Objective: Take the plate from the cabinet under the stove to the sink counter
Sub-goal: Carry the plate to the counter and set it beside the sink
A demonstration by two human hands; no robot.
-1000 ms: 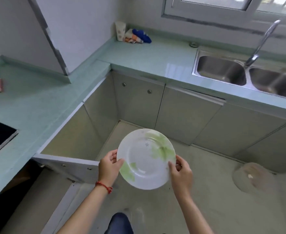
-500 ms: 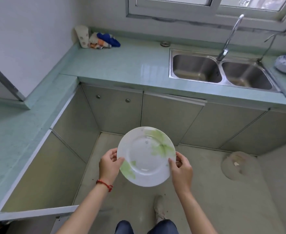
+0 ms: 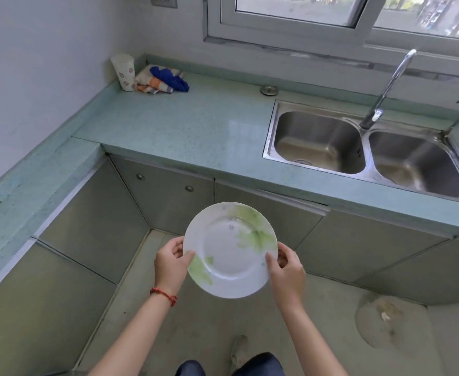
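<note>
- The plate (image 3: 229, 251), white with green leaves and nothing on it, was held mid-air at lower centre, over the floor.
- The left hand (image 3: 170, 263) and right hand (image 3: 288, 270) each clamped its rim.
- The double sink (image 3: 364, 147), right, looked empty; a paper cup (image 3: 123, 71) stood upper left on the counter (image 3: 184, 131).

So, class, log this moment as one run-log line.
phase: carrying | plate: held level, both hands | left hand | right hand | sink counter: not reached

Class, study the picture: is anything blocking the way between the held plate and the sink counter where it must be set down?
Nothing visible does. Both hands, left and right, hold the plate over the floor, facing the sink counter. The stretch left of the sink is bare; cup and cloths sit in the far corner.
</note>
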